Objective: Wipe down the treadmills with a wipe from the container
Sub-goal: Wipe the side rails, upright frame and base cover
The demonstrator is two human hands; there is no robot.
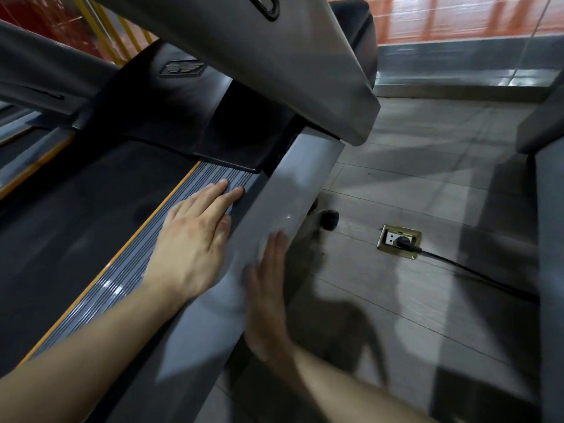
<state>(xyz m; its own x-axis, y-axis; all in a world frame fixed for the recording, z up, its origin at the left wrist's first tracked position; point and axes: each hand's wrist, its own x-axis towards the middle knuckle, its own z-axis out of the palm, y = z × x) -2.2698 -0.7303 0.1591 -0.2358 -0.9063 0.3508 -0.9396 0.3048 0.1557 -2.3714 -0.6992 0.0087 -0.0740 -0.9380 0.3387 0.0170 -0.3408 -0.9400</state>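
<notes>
Treadmill (213, 325) fills the near left, and both hands lie flat on its right edge. The left hand (192, 239) presses the ribbed foot rail (122, 276) with fingers straight and together. The right hand (268, 294), blurred, has its fingers spread against the smooth grey side cover (293, 184). Whether a wipe lies under either palm cannot be told, and no container is in view. The sloped, glossy cover gives little purchase, so the sweeping hand could slip off its outer edge toward the floor. A flat pass would probably skip the dirt in the rail's fine grooves. An orange stripe (122, 251) parts the rail from the matte black belt (76, 224). Beyond rise the dark moulded motor cover (171, 96) and a broad grey upright (274, 71). A brass floor socket (399, 241) sits in the tiles just beside the frame with a black cable (473, 273) plugged in, so drips there would be a hazard.
</notes>
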